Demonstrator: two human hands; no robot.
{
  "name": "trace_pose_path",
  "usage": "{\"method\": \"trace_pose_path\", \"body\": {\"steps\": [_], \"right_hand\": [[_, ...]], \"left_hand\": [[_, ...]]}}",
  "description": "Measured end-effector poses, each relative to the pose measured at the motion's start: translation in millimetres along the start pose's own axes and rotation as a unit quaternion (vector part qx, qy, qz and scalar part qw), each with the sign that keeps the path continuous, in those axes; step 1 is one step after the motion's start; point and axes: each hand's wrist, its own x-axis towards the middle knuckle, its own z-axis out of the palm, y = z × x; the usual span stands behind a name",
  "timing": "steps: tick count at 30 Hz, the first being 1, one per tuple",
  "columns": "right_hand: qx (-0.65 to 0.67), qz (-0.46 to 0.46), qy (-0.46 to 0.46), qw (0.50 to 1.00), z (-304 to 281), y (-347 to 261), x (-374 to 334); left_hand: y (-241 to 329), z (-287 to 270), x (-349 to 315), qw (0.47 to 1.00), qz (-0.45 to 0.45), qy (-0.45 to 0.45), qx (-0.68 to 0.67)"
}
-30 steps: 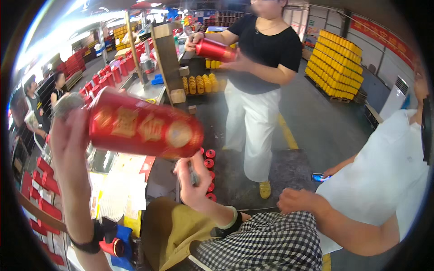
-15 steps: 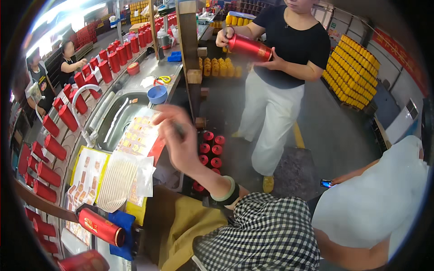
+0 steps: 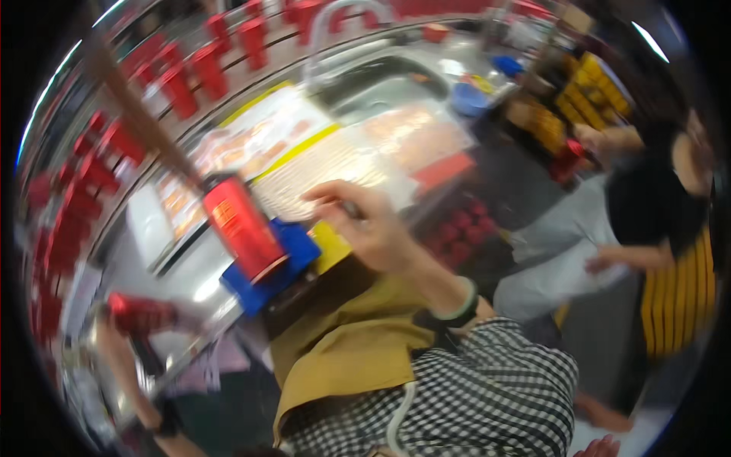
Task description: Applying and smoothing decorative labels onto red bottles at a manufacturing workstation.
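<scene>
Blurred, my right hand point(image 3: 362, 225) hovers over the near edge of a striped pale sheet point(image 3: 320, 183). Its fingers are bent together. A small dark thing shows among them, too smeared to name. My left hand is not in view. To the left of my right hand, a red canister point(image 3: 242, 227) with gold markings lies tilted on a blue cloth point(image 3: 298, 251). White sheets with small orange-gold prints point(image 3: 259, 129) lie beyond, bordered in yellow. A blurred hand point(image 3: 106, 327) at the lower left, seemingly a co-worker's, holds another red canister point(image 3: 141, 314).
A sink point(image 3: 384, 91) with a curved tap is set into the counter, a blue bowl point(image 3: 470, 99) beside it. Red canisters point(image 3: 207, 68) line the far side in rows. On the right, a person in a black top point(image 3: 647, 194) holds a red canister point(image 3: 567, 161).
My view has swung left, so the counter has shifted right and up in the picture. My right hand has come back from the sink side towards the canister on the blue cloth.
</scene>
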Motion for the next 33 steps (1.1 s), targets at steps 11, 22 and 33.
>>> {"method": "trace_pose_path", "body": {"steps": [11,22,33], "right_hand": [[-0.192,-0.19,-0.1,0.958,62,-13,64],[-0.273,-0.397,-0.313,0.818,83,17,84],[-0.263,-0.524,-0.285,0.758,79,51,112]], "left_hand": [[63,-26,-10,0.985,0.029,0.004,0.169],[158,32,-53,0.978,0.11,0.173,0.033],[208,129,-78,0.919,-0.089,-0.002,-0.384]]}}
